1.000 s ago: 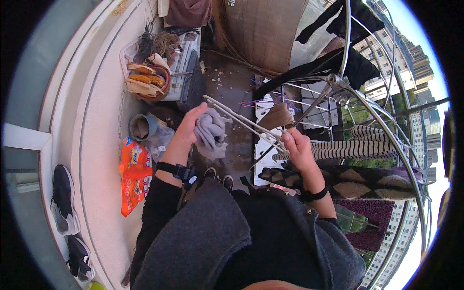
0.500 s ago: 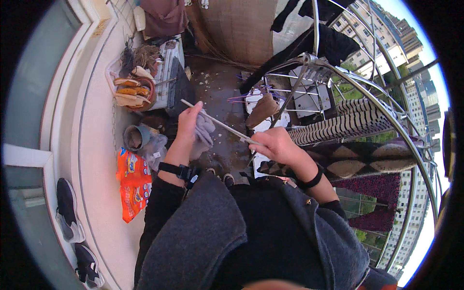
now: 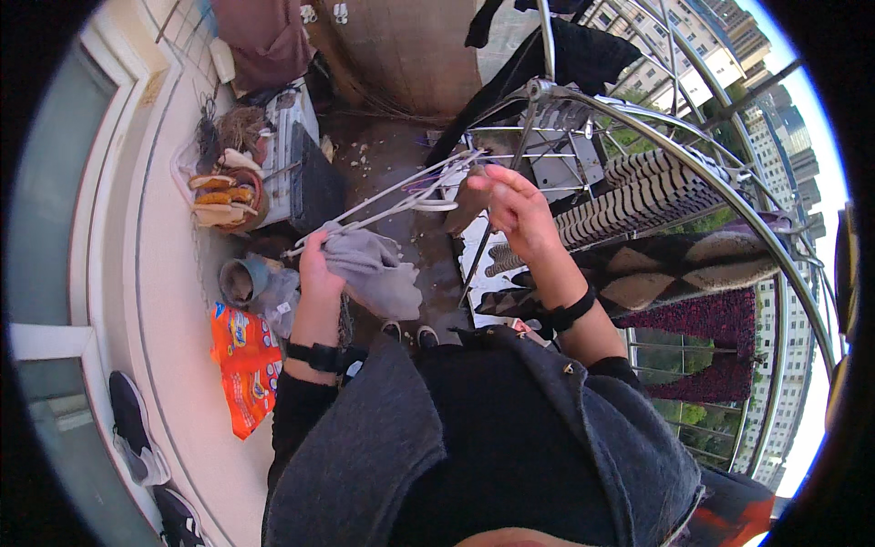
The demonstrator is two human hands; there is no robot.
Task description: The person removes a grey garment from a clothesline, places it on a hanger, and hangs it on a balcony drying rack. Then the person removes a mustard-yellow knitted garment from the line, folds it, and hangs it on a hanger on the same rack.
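Note:
My left hand (image 3: 316, 266) is closed round one end of a white clothes hanger (image 3: 387, 201) and the grey cloth at it. The soft grey cloth (image 3: 372, 269) hangs bunched from that end; its kind is unclear. Slanting up to the right, the hanger reaches toward my right hand (image 3: 521, 214). That hand is raised with its fingers partly bent and apart, close to the hanger's far end, and it appears to grip nothing. Just beside its fingertips hangs a brown cloth (image 3: 468, 208), lower than the hanger's tip.
Striped cloth (image 3: 629, 205), a diamond-patterned cloth (image 3: 674, 269) and black garments (image 3: 583, 73) hang along the metal railing (image 3: 674, 137) at right. Against the left wall stand a basket of slippers (image 3: 225, 196), a grey-blue pot (image 3: 239, 281) and an orange bag (image 3: 244, 365). Dark shoes (image 3: 137, 428) rest on the sill.
The hanger has swung to show its wider frame, and my right hand has moved up and loosened from it. My left hand is lower, and the grey cloth hangs more spread out.

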